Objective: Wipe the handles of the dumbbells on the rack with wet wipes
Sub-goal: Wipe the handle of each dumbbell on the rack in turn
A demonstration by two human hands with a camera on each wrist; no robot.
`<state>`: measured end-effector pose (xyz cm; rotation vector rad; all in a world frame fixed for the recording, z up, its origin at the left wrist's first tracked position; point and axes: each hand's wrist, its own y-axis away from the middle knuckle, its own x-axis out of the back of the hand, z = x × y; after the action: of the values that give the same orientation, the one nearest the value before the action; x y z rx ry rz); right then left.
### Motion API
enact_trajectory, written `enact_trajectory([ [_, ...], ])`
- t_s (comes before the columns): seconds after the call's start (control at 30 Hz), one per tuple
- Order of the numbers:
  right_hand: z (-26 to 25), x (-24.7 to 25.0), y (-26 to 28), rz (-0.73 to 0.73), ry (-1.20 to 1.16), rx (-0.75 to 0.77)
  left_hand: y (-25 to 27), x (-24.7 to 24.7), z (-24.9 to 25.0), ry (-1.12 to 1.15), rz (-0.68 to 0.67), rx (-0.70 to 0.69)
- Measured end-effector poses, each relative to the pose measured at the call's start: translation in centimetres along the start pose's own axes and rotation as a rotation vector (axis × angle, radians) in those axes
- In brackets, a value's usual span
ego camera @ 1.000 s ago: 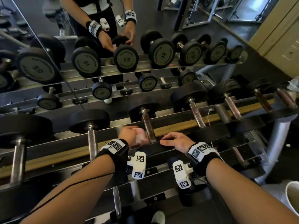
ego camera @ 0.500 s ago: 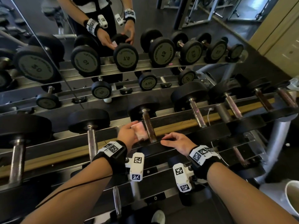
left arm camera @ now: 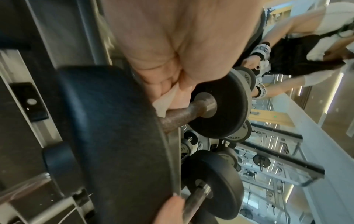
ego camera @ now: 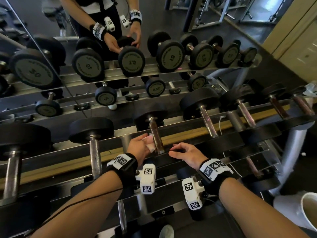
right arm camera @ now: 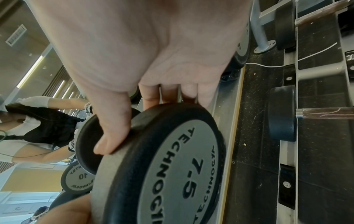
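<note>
One wipe (ego camera: pixel 150 143) pinched against rusty handle (ego camera: pixel 156 133) by left grip (ego camera: pixel 139 148); right grip (ego camera: pixel 186 154) clasps disc (right arm camera: pixel 172 163).

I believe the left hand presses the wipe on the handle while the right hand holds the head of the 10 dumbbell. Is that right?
Not quite. The right hand holds the 7.5 head, as the right wrist view shows; the 10 dumbbell lies beside it. The rest stands: the left hand presses the wipe on the handle.

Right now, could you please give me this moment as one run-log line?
left hand: holds wet wipe against dumbbell handle | right hand: holds same dumbbell's near head
</note>
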<state>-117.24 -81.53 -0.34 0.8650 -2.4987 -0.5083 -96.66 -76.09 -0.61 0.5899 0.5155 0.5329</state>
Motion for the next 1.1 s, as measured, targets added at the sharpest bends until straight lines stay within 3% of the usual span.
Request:
enact_trajectory([
  [0.17, 0.2, -0.1, 0.0, 0.008, 0.010, 0.002, -0.5, -0.9, 0.9, 0.087, 0.028, -0.026],
  [0.47, -0.3, 0.5, -0.3, -0.033, 0.068, -0.001, -0.9, 0.6, 0.2, -0.200, 0.030, -0.057],
  [0.57, -0.5, 0.7, -0.5, -0.051, 0.089, -0.012, -1.2, 0.7, 1.9, -0.140, 0.092, -0.099],
  [0.77, -0.4, 0.6, -0.4, -0.045, 0.086, -0.012, -2.7, -1.0, 2.1, -0.263, 0.221, -0.246],
  [1.1, -0.6, 0.5, -0.2, -0.050, 0.041, -0.020, -4.2, -1.9, 1.1, -0.385, 0.299, -0.276],
])
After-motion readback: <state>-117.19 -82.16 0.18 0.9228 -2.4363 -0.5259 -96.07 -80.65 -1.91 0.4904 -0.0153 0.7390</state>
